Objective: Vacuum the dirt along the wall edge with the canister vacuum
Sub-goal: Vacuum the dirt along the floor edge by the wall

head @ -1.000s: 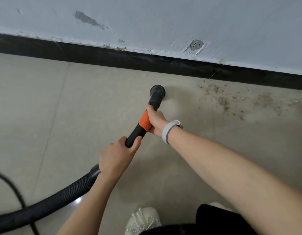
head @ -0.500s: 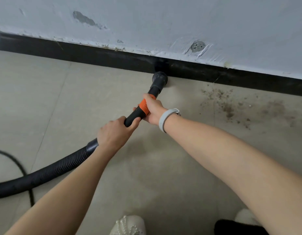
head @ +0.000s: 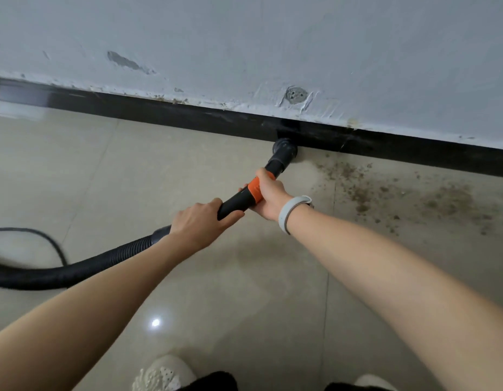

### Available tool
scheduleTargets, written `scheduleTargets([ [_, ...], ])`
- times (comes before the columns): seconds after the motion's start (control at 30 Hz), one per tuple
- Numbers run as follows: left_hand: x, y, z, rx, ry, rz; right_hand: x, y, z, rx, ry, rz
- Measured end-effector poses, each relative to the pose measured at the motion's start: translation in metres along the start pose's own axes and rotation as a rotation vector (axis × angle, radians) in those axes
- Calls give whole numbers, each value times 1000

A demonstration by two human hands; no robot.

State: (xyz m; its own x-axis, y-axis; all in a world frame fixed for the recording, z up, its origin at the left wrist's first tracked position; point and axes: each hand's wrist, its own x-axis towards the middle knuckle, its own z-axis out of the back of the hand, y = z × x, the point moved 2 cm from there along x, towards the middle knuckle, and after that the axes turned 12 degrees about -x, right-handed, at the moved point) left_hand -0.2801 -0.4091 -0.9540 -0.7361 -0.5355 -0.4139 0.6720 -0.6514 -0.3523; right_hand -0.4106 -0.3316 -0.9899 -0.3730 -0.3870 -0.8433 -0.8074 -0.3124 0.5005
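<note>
A black vacuum wand with an orange band [head: 255,189] points up and right toward the wall. Its round nozzle [head: 284,149] sits on the floor right against the black baseboard [head: 188,115]. My right hand [head: 270,197] grips the wand at the orange band; a grey wristband is on that wrist. My left hand [head: 201,222] grips the wand lower down, where the ribbed black hose [head: 98,263] begins. Brown dirt [head: 366,190] is scattered on the tiles to the right of the nozzle, below the baseboard. The canister itself is out of view.
The hose trails off the left edge, and a thin black cord [head: 47,238] curves beside it. The pale wall [head: 272,46] has chipped paint and a round plugged hole [head: 294,95]. My white shoes [head: 162,373] show at the bottom edge on beige tiles.
The nozzle has moved forward across the tiles until it reaches the baseboard. Both arms have stretched out with it, and both hands keep their grip on the wand.
</note>
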Motion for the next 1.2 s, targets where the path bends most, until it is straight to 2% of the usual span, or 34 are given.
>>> scheduleTargets([
  [0.17, -13, 33, 15, 20, -93, 89, 2, 1, -46, -118, 117, -33],
  [0.4, -17, 65, 9, -18, -169, 191, 11, -3, -84, -240, 168, -33],
  [0.57, -12, 50, -8, -53, -109, 101, 18, -14, -50, -195, 77, -18],
  [0.83, 5, -18, -38, -84, -23, -56, 15, -4, 41, -110, -123, 4],
  [1.2, 18, -76, -59, -54, 61, -177, 1, 11, 108, -36, -239, 1],
])
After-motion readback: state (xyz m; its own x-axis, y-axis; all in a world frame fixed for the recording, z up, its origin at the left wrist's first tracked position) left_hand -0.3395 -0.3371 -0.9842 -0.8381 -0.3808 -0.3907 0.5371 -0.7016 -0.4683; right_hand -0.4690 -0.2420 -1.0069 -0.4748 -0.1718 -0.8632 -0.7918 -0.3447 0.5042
